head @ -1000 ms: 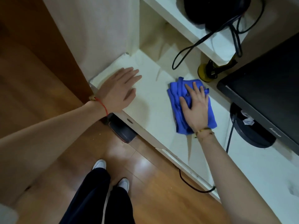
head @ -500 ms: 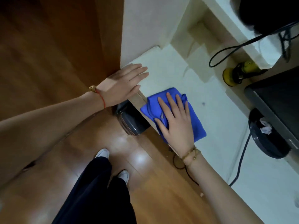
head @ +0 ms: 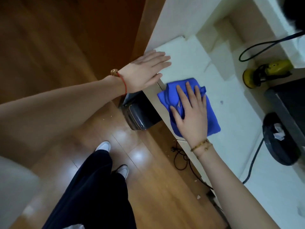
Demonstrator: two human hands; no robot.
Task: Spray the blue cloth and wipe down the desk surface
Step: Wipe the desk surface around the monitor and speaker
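Observation:
The blue cloth [head: 211,116] lies bunched on the white desk [head: 237,109], hanging slightly over its front edge. My right hand [head: 191,113] presses flat on the cloth with fingers spread, covering its middle. My left hand [head: 146,71] rests flat on the desk's left front corner, fingers together and stretched, holding nothing. No spray bottle is in view.
A yellow tool [head: 267,73] with a black cable lies at the back of the desk. The black monitor's [head: 290,103] round base [head: 279,139] stands at the right. A dark box [head: 140,113] sits on the wooden floor under the desk, with cables [head: 181,156] nearby.
My right hand has dragged the cloth from the desk's middle to its front edge. The left hand has slid to the corner. The view has swung left and down.

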